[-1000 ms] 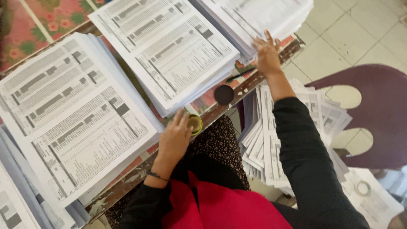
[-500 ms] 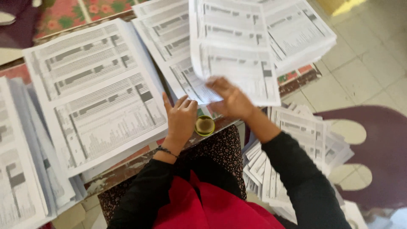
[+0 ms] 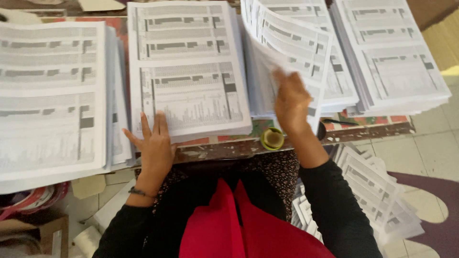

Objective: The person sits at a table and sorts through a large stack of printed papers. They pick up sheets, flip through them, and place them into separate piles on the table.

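Four stacks of printed sheets lie side by side on the worktop [image 3: 287,145]. Landmark: the small round yellow-rimmed cup [image 3: 272,138] at the worktop's near edge; its contents look pale, but what they are cannot be told.

Right hand [image 3: 290,101] is just above the cup. Its fingers are closed on a lifted sheet [image 3: 291,45], which curls up off the third stack [image 3: 267,91] directly behind the cup. The hand is blurred, so the exact pinch cannot be told.

Left hand [image 3: 154,143] lies well left of the cup, fingers spread flat, holding nothing, tips resting on the near edge of the second stack [image 3: 186,71]. A dark bracelet [image 3: 139,192] sits on that wrist.

Far left of the cup lies the first stack [image 3: 50,95]; far right and behind it, the fourth stack [image 3: 397,57]. A dark pen [image 3: 342,122] lies on the worktop just right of the cup. Below and right of the cup, off the worktop, further loose sheets [image 3: 377,191] are fanned out on a dark red chair [image 3: 437,200].
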